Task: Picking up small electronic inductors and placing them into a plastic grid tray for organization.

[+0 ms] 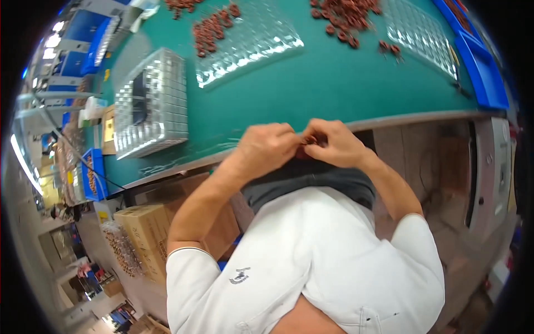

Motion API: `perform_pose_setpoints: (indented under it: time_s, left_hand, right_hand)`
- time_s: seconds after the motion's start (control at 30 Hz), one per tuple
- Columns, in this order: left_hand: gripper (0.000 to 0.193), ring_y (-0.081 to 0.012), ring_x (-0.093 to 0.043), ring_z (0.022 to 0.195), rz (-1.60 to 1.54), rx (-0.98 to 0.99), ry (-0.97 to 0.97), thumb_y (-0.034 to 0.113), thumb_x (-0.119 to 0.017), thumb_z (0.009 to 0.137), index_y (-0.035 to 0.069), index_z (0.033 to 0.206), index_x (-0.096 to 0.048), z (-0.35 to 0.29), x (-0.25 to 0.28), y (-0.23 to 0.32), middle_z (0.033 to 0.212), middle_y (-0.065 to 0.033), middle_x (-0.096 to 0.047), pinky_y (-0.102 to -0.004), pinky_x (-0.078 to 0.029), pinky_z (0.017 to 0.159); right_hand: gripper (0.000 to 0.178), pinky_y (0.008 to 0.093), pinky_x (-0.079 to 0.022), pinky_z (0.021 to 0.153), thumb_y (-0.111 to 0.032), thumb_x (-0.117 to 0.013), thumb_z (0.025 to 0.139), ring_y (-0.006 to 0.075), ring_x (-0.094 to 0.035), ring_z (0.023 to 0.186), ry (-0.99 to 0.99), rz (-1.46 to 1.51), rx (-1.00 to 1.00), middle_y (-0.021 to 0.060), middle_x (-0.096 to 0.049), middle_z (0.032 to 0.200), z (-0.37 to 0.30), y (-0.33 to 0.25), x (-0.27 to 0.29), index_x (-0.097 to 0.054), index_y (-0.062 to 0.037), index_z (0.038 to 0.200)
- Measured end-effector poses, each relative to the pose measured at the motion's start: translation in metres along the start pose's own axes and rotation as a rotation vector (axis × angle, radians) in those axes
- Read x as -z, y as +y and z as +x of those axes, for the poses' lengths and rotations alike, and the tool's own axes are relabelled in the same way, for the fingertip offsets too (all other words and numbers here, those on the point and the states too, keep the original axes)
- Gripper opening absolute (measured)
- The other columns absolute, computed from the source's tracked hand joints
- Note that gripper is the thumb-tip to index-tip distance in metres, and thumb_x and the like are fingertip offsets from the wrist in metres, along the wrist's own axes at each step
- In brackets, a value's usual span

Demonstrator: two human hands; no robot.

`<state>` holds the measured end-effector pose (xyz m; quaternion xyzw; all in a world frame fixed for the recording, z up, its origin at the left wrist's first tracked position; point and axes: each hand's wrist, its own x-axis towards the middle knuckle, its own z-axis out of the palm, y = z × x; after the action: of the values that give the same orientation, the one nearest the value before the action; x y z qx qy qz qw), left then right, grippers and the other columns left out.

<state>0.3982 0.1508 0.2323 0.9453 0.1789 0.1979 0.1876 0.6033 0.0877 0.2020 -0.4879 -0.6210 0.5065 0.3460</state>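
Note:
At the table's near edge, my two hands meet in front of my body. My right hand [336, 143] pinches a small copper-wound ring coil [309, 140] between thumb and fingers. Close against the coil's left side, my left hand [267, 147] has its fingers closed; what its fingertips pinch is hidden. More reddish-brown ring coils [347, 19] lie in a loose pile on the far side of the table. Others stand in rows in a clear plastic blister tray [250, 55], filling part of its left side.
A stack of clear blister trays [158, 108] with a dark phone-like object [139, 97] on it stands at left on the green table [245, 103]. Another clear tray [420, 36] and a blue bin [483, 72] are at far right. Cardboard boxes [144, 236] sit below left.

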Motion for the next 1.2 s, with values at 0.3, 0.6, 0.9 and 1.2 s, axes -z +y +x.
perform_pose_setpoints:
  time_s: [0.3, 0.6, 0.9, 1.2]
  left_hand:
    - [0.004, -0.0227, -0.062, 0.064, -0.037, 0.033, -0.091, 0.010, -0.068, 0.074, 0.008, 0.078, -0.067, 0.006, -0.014, 0.008, 0.071, -0.0035, -0.060, -0.0350, -0.051, 0.055]
    - [0.007, -0.0275, -0.061, 0.060, -0.033, 0.238, -0.076, 0.011, -0.065, 0.074, 0.005, 0.070, -0.065, 0.014, -0.011, 0.016, 0.068, -0.0071, -0.060, -0.0389, -0.050, 0.055]
    - [0.006, -0.0292, -0.060, 0.059, -0.030, 0.197, -0.155, 0.011, -0.064, 0.071, 0.006, 0.069, -0.064, 0.015, -0.024, 0.014, 0.067, -0.0072, -0.060, -0.0401, -0.050, 0.054]
    - [0.008, -0.0250, -0.061, 0.063, 0.071, 0.056, -0.208, 0.011, -0.065, 0.070, 0.006, 0.077, -0.062, 0.020, -0.020, 0.020, 0.068, -0.0053, -0.058, -0.0391, -0.050, 0.055]
  right_hand:
    - [0.016, 0.0232, -0.046, 0.061, -0.006, -0.066, 0.080, 0.0079, -0.058, 0.067, -0.076, -0.028, -0.017, 0.0046, -0.065, 0.077, -0.016, 0.012, 0.005, -0.061, 0.0002, 0.095]
    - [0.019, 0.0275, -0.047, 0.061, -0.012, -0.066, 0.080, 0.0131, -0.057, 0.064, 0.036, 0.121, 0.000, 0.0067, -0.064, 0.074, -0.014, 0.010, 0.003, -0.063, 0.0004, 0.093]
    - [0.017, 0.0308, -0.045, 0.056, -0.010, -0.063, 0.078, 0.0173, -0.056, 0.060, -0.025, -0.092, 0.116, 0.0099, -0.062, 0.072, -0.015, 0.022, 0.006, -0.060, 0.0008, 0.090]
    - [0.016, 0.0357, -0.045, 0.057, -0.010, -0.061, 0.078, 0.0262, -0.057, 0.061, -0.096, -0.137, 0.193, 0.0125, -0.060, 0.071, -0.016, 0.028, 0.008, -0.054, -0.0003, 0.089]
